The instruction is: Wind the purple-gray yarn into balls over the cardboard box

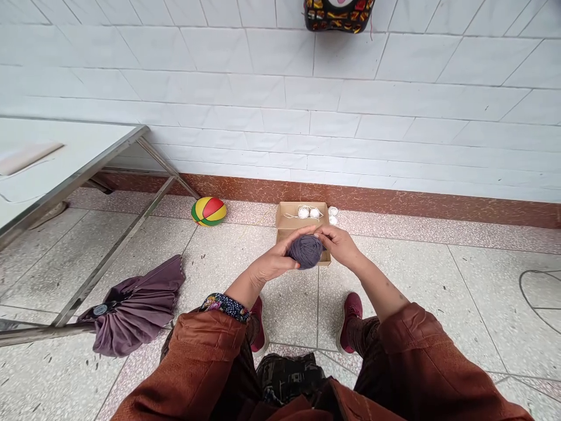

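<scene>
A ball of dark purple-grey yarn (305,252) rests in my left hand (275,257), whose fingers and thumb wrap round its left side. My right hand (342,245) is at the ball's upper right, thumb and fingers pinched together by the yarn; a strand between them is too small to make out. Beneath both hands an open cardboard box (280,217) sits on the floor, partly hidden by them. White yarn balls (303,212) with loose strands lie in its far part. More small white balls (333,211) are just right of the box.
A multicoloured ball (209,211) lies by the wall at left. Nearer, a folded purple umbrella (140,310) is on the floor beside a metal-framed table (100,131). A patterned bag (339,17) is at the top, and a wire frame (537,292) stands at right.
</scene>
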A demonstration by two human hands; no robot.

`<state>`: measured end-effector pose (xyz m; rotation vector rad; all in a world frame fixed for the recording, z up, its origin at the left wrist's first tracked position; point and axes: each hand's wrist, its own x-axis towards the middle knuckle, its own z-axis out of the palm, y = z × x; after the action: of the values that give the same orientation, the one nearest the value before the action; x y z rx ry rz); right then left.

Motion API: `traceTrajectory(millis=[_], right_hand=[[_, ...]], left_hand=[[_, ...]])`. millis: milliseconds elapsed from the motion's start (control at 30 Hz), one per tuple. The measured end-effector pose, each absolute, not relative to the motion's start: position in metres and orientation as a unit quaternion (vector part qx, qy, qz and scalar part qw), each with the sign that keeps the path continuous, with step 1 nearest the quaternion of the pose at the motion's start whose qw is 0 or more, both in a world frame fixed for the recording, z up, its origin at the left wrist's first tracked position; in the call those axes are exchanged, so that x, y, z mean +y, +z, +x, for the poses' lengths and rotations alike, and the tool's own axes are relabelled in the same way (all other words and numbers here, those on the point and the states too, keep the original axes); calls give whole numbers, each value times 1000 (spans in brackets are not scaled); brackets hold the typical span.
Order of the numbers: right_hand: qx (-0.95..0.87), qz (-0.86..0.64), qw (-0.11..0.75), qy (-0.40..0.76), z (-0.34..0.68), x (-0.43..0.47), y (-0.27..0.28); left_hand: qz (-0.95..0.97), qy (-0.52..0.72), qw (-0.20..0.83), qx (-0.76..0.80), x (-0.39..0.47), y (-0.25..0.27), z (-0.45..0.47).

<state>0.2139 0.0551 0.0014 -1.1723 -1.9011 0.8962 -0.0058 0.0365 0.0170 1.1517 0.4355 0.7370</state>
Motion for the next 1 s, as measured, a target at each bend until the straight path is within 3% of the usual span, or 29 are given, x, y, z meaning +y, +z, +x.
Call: traceTrajectory(millis=[167,333,500,733,900,1000], right_hand=[[-753,-472,315,333,211,52,-4],[-765,-474,302,314,213,51,-8],[-793,-430,283,324,210,45,-1],[-797,-352,320,372,205,38,20],[-777,-388,362,337,209,50,16],[-757,-406,391,331,208,56,10]], left_hand=[[413,391,791,226,36,14,2],[371,432,756,322,42,13,7],[407,446,656,454,47,12,6],[622,333,500,502,46,-2,-1],[684,231,555,413,38,7,-6],[674,241,618,325,34,18,-10]])
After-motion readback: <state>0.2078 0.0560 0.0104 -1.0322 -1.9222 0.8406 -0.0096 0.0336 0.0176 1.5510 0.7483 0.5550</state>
